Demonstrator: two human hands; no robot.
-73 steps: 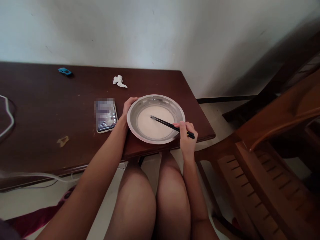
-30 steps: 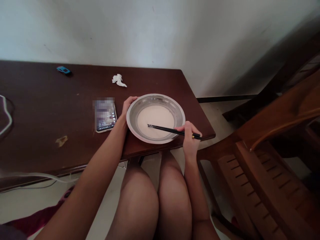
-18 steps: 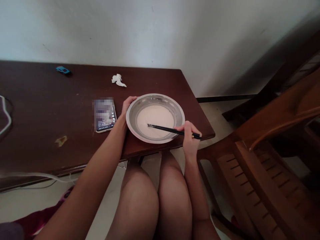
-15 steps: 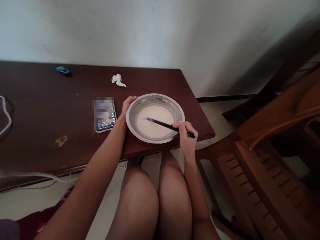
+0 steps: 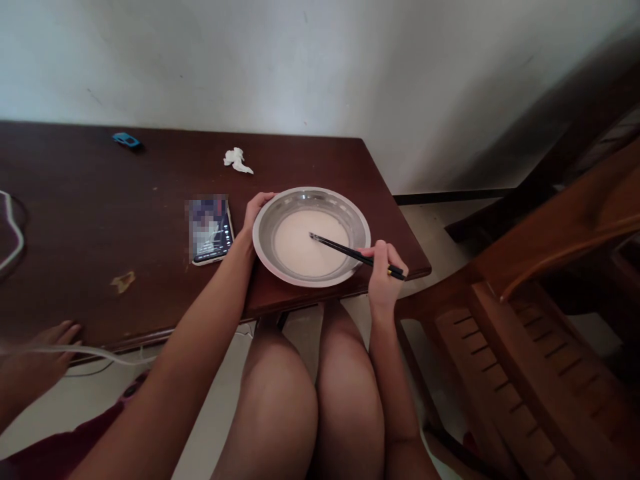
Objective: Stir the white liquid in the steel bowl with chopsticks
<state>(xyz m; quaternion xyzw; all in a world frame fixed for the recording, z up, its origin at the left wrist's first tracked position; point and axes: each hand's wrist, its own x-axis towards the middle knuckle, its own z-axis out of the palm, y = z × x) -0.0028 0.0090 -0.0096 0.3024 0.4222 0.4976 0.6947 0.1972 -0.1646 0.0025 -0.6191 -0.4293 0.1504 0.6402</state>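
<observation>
A wide steel basin sits by the front edge of the dark wooden table, with a pale, milky liquid in its bottom. My left hand grips the basin's left rim; some of its fingers are hidden behind the wall. Over the right rim, my right hand is closed around a pair of black chopsticks. Their tips reach into the middle of the liquid, slanting down to the left. A phone with a lit screen lies left of the basin, beside my left forearm.
On the table lie a crumpled white tissue and a small blue object. Another person's hand rests at the lower left edge, near a white cable. A wooden chair stands at the right.
My right hand has moved slightly right and down, drawing the chopstick tips right through the liquid. Another person's hand has appeared at the lower left. The basin stays almost in place.
</observation>
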